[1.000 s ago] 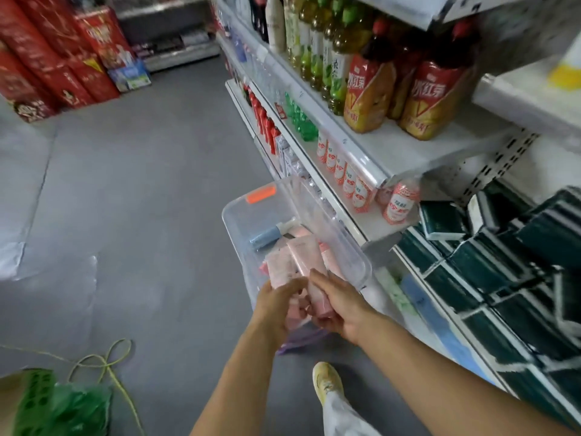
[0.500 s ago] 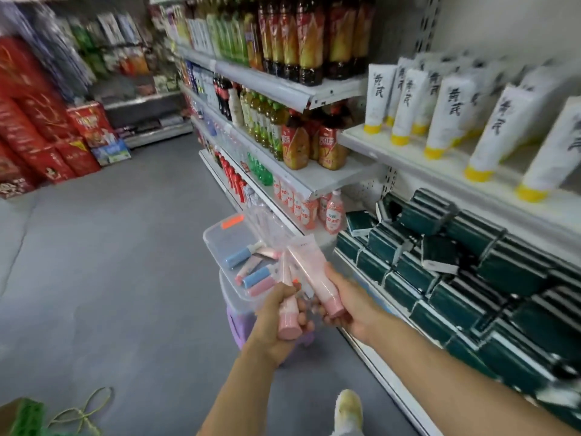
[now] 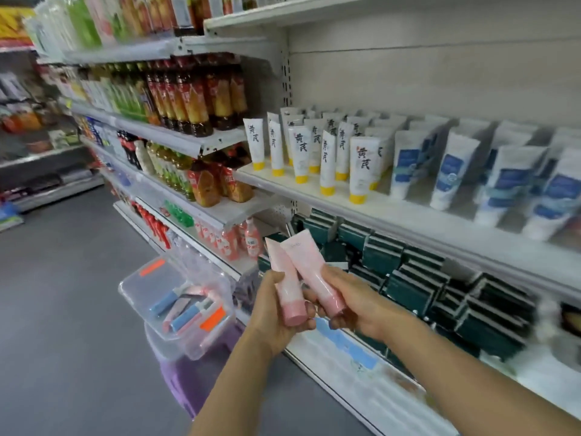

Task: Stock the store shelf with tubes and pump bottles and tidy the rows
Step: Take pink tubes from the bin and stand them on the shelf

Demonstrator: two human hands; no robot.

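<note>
My left hand (image 3: 273, 313) grips a pink tube (image 3: 284, 283) with its cap pointing down. My right hand (image 3: 355, 302) holds a second pink tube (image 3: 312, 272), which leans against the first. Both tubes are raised in front of the shelf unit, below the white shelf (image 3: 393, 212). On that shelf stand white tubes with yellow caps (image 3: 298, 155) and, further right, white tubes with blue labels (image 3: 452, 171). A clear plastic bin (image 3: 141, 287) to the lower left holds several more pink and blue tubes (image 3: 185, 309).
The bin rests on a purple stool (image 3: 195, 382) on the grey floor. Dark green boxes (image 3: 408, 278) fill the shelf below the tubes. Drink bottles (image 3: 195, 102) crowd the shelves to the left. The aisle floor (image 3: 63, 309) stretches away on the left.
The view has swung up from the bin to the tube shelf. Both hands have lifted the two pink tubes out of the bin and up toward the shelves.
</note>
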